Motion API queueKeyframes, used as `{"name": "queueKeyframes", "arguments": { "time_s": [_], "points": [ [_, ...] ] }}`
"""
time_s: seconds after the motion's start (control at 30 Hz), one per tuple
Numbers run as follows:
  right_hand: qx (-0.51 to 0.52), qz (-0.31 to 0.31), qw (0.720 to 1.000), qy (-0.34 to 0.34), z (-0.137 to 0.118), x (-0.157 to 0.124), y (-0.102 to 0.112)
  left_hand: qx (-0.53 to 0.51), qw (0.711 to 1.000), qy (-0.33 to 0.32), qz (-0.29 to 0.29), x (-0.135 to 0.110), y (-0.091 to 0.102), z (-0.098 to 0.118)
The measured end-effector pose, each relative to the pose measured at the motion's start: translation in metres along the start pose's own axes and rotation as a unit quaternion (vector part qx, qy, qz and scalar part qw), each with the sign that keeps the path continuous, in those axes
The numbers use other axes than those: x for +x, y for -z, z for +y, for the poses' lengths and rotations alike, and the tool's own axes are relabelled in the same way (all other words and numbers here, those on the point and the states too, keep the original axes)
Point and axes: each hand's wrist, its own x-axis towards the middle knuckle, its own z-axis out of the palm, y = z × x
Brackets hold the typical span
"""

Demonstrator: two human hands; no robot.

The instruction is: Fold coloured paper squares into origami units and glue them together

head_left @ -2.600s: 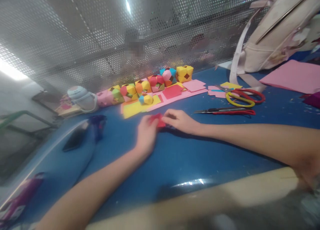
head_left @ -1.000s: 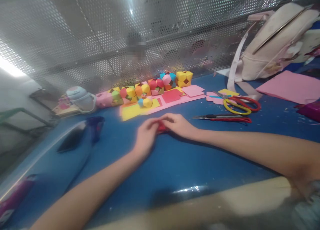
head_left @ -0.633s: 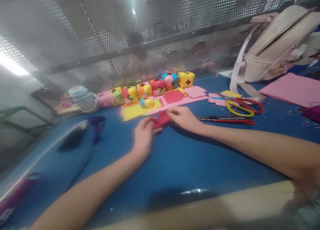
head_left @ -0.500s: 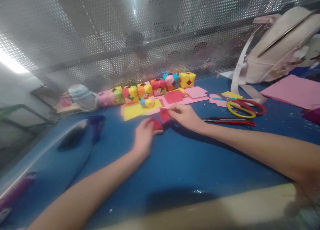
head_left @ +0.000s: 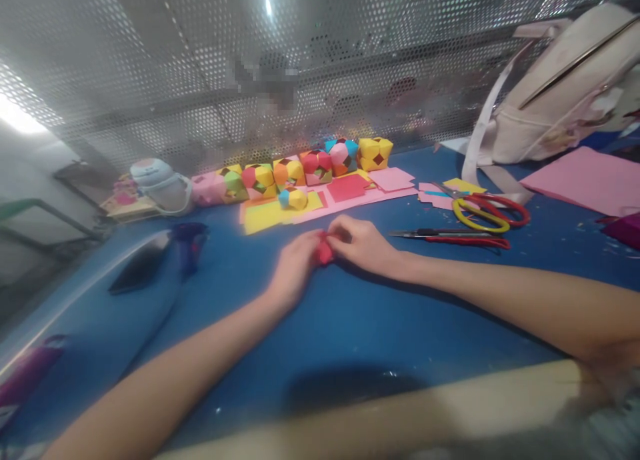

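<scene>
In the head view, the left hand [head_left: 297, 255] and right hand [head_left: 364, 248] pinch a red paper piece [head_left: 325, 251] between them over the blue table [head_left: 360, 327] — seemingly shaping or joining it; the next move would call for even pressure. The hands hide its folds — scissors [head_left: 485, 211] and cutter [head_left: 450, 233] lie rightward, paper balls [head_left: 316, 167] beyond.

Two hands [head_left: 364, 248], seven large paper cubes [head_left: 289, 173], one small ball [head_left: 295, 199].

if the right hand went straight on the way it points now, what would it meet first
The red paper, which the right hand touches, comes first; then, it seems, the left hand just beyond. Blur and overlap make the depth there hard to judge.
</scene>
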Motion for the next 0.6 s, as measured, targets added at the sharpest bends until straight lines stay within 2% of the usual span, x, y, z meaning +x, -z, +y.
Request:
{"name": "queueKeyframes", "arguments": {
  "time_s": [0.1,0.4,0.5,0.6],
  "points": [
    [0.012,0.008,1.0,-0.016,-0.0015,-0.0011,-0.0009,0.034,0.999,0.003,-0.01,0.0003,-0.0001,-0.0018],
    [0.053,0.012,0.998,-0.043,-0.0064,-0.0063,-0.0047,0.166,0.984,-0.057,0.035,0.001,0.004,-0.0025],
    [0.075,0.002,0.995,-0.07,-0.0086,-0.0072,-0.0059,0.183,0.979,-0.077,0.045,-0.001,0.0021,-0.0006],
    [0.076,-0.009,0.995,-0.063,-0.0098,-0.007,-0.0059,0.187,0.978,-0.079,0.042,-0.0027,-0.0003,0.001]
  ]
}}
